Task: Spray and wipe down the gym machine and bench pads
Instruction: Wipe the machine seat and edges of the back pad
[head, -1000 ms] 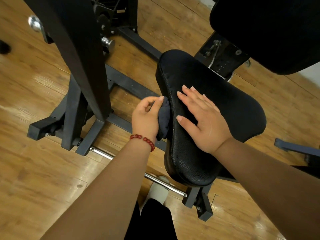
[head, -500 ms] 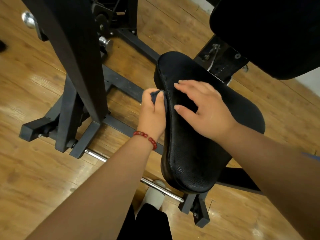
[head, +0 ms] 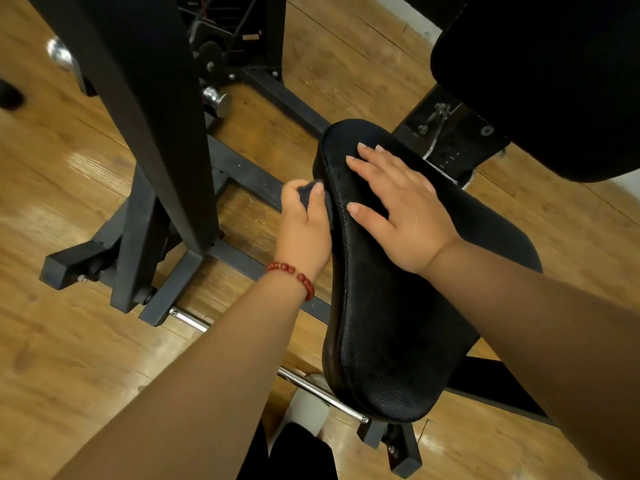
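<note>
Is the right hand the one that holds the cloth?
No, the left hand grips the dark cloth at the seat pad's side edge, while the right hand rests flat on top.

Warm, fairly even indoor light is filling the scene and glaring in pale streaks off the glossy wooden floor [head: 86, 161] at the left. The black seat pad [head: 391, 323] is catching only a faint sheen on its pebbled skin, and the dark cloth [head: 309, 196] is blending into its edge. The frame post [head: 149, 98] is sinking into near-black. Both forearms [head: 194, 393] are lying in deeper shade. Floor planks are blurring and bowing towards the left edge.
</note>
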